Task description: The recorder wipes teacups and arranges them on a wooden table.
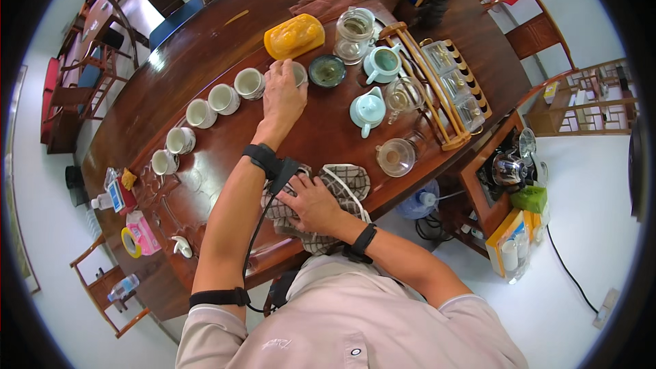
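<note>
My left hand (283, 93) reaches over the tea table and has its fingers around a small pale teacup (300, 75), which it partly hides. To its left, several matching white teacups (224, 99) with dark markings stand upright in a curved row. A dark green glazed bowl (328, 71) sits just right of the held cup. Near the table's front edge, my right hand (315, 206) lies spread on a bunched brown-and-white checked cloth (348, 180). Two pale blue teapots, one lidded (369, 108) and one without a lid (383, 64), stand farther right.
A yellow tea pet (294, 37) and glass jar (353, 36) stand behind the bowl. Glass pitchers (395, 157) and a wooden rack (425, 87) line the right side. A white figurine (182, 247), tissue pack (142, 233) and tape roll (130, 242) lie left. A kettle (509, 168) stands on a side stand.
</note>
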{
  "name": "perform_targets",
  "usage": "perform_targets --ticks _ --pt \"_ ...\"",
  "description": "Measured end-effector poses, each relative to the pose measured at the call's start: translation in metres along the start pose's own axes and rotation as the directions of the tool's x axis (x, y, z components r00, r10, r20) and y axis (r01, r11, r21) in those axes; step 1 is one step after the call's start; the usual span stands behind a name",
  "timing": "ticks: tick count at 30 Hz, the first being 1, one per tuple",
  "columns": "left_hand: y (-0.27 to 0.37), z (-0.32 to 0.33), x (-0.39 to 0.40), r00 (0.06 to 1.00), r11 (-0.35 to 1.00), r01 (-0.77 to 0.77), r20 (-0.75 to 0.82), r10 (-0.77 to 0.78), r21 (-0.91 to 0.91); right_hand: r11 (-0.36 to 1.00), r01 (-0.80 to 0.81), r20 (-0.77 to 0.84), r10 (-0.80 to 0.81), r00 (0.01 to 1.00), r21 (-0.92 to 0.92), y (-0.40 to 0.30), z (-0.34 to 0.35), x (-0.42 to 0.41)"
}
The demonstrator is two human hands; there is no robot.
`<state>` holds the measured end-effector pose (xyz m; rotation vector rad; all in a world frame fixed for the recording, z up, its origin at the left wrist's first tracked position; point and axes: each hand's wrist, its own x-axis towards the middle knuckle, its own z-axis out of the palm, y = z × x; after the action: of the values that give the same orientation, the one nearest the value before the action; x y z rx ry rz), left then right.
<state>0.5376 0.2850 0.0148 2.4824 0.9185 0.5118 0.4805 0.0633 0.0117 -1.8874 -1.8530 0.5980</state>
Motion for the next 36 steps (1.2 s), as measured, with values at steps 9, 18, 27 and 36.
perform_targets --ticks 9,18,27,36 --pt "0.001 -0.015 -0.031 0.998 0.999 -0.047 0.044 0.046 0.019 0.999 0.015 -0.004 -0.016 1.000 -0.029 0.003 -0.002 0.000" --pt "-0.008 -0.049 -0.062 0.992 0.937 -0.088 0.120 0.050 0.338 1.000 0.010 -0.008 -0.010 1.000 -0.016 0.003 0.001 -0.001" --pt "0.045 -0.004 -0.006 0.983 0.987 -0.149 0.117 0.141 0.064 1.000 -0.004 0.113 0.004 0.994 -0.001 0.008 0.000 -0.004" --pt "0.050 0.043 0.029 0.981 0.998 -0.048 0.187 0.053 -0.028 0.986 -0.165 -0.095 0.164 0.982 -0.001 0.021 -0.024 -0.028"
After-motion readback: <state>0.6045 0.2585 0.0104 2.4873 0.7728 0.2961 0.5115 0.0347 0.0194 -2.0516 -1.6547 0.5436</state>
